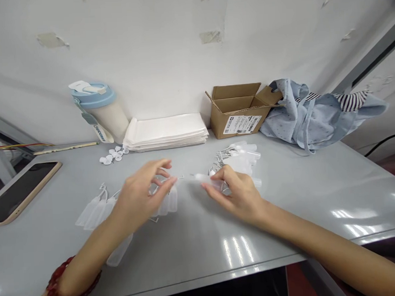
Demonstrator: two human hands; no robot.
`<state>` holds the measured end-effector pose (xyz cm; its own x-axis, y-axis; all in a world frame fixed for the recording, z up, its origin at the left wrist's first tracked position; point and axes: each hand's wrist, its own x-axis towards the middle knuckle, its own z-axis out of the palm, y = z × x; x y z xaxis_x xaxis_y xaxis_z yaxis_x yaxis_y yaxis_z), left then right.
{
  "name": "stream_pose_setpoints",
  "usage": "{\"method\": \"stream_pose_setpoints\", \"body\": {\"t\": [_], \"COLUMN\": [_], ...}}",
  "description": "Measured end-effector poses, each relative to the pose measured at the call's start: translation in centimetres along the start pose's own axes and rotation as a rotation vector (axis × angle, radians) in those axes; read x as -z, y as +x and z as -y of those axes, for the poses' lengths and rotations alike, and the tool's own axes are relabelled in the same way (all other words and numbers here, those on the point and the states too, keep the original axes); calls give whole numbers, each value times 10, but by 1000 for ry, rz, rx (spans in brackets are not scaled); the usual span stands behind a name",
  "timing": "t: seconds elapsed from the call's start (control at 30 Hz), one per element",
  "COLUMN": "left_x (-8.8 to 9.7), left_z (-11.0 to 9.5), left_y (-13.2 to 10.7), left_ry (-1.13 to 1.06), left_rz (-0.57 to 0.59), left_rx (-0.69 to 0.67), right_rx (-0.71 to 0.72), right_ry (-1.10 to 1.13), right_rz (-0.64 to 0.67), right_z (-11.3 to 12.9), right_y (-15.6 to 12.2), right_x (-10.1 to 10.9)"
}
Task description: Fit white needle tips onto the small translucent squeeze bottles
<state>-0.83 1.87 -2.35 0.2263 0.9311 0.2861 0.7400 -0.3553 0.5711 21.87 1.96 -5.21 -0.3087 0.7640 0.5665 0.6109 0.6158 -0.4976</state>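
My right hand (241,192) pinches a small translucent plastic squeeze bottle (207,179) between thumb and fingers, its thin tip pointing left and slightly blurred. Facing it, my left hand (146,186) has thumb and fingers apart, with nothing visible between them. Beneath and around that hand lie several similar bottles (95,213) with thin bent white tubes, partly covered by the hand and forearm. One more bottle (120,250) rests below the left wrist. Just behind my right hand is a pile of the same bottles (242,159), their tubes toward the left.
Small white caps (111,156) lie near a cream tumbler (111,115) with a blue lid. Along the wall stand a stack of white paper sleeves (168,131), an open cardboard box (240,115) and a blue cloth bundle (302,120). A phone (19,192) is at the left.
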Motion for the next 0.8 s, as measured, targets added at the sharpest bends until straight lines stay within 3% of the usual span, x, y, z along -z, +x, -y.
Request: {"method": "stream_pose_setpoints", "body": {"t": [0.13,0.23,0.37,0.53,0.67,0.8], "left_x": [16,26,37,55,65,62], "left_z": [10,21,46,75,89,97], "left_y": [9,16,23,25,27,29], "left_ry": [-24,-120,-148,50,322,496], "left_rz": [-145,-185,-248,-298,-235,-83], "left_rx": [172,309,435,534,540,409], "right_rx": [28,-40,-111,-95,-65,-20], "right_ry": [-438,-640,-710,-699,-693,-679], "right_rz": [-24,141,338,364,354,324], "right_z": [-9,-7,-3,-2,-2,-1], "right_y": [5,8,7,5,5,2], "right_x": [1,1,0,1,2,0]}}
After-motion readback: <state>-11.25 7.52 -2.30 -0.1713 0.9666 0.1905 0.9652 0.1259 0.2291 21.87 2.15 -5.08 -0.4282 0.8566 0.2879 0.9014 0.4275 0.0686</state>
